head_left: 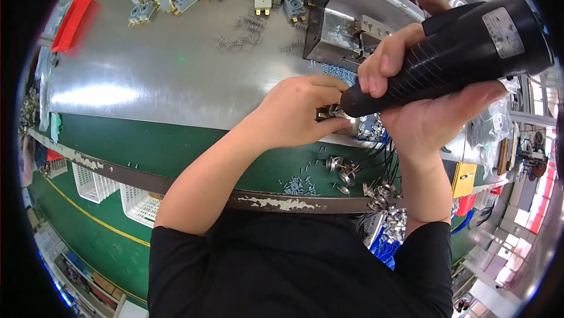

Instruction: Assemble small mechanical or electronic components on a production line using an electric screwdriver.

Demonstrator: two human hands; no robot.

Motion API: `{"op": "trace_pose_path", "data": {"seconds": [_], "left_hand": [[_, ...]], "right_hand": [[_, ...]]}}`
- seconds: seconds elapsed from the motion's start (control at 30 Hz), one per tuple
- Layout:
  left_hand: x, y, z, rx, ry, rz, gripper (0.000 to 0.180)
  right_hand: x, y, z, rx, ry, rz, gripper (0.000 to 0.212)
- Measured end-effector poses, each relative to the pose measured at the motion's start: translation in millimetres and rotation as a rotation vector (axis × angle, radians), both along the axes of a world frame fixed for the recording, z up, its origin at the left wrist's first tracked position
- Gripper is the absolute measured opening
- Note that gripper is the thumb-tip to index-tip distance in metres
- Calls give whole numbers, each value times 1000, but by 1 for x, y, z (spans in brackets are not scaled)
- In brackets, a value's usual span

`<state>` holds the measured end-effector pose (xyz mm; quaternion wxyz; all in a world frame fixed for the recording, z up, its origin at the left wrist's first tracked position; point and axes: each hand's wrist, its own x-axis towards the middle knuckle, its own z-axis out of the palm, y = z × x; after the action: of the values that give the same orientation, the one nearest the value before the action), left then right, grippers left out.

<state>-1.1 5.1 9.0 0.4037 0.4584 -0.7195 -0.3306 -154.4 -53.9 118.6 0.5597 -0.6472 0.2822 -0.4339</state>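
My right hand [432, 119] is wrapped round a thick black electric screwdriver [455, 53], which lies tilted with its narrow end down to the left. That end meets the fingers of my left hand [296, 109], whose thumb and fingertips pinch a small shiny metal part [335, 112]. The tool's tip and most of the part are hidden. Just beyond my left fingertips lies a heap of small bluish screws [339, 73]. Under the tool sits a tray of small metal pieces [370, 127]. Round metal parts with dark wires [346, 171] rest on the green mat nearer me.
Several white and grey blocks with metal tabs [262, 0] are spread at the back, with loose springs [247, 30] before them. A metal fixture [329, 24] stands behind the screwdriver. Loose screws [301, 186] lie near the bench edge. A red bin [71, 21] is far left.
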Motion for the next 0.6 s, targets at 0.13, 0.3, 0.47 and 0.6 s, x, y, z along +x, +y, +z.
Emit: {"op": "trace_pose_path", "data": {"seconds": [0.13, 0.3, 0.47, 0.6], "left_hand": [[0, -2, -4, 7, 21, -3, 26], [0, -2, -7, -31, -25, 8, 27], [-1, -1, -11, -28, 14, 22, 28], [-4, -1, -11, -21, 10, 25, 28]], "right_hand": [[-1, 0, -8, 11, 29, 9, 132], [2, 2, -7, -20, 1, -42, 133], [-11, 1, -17, -27, -258, 167, 132], [-9, -16, -31, -153, -241, 277, 128]]}}
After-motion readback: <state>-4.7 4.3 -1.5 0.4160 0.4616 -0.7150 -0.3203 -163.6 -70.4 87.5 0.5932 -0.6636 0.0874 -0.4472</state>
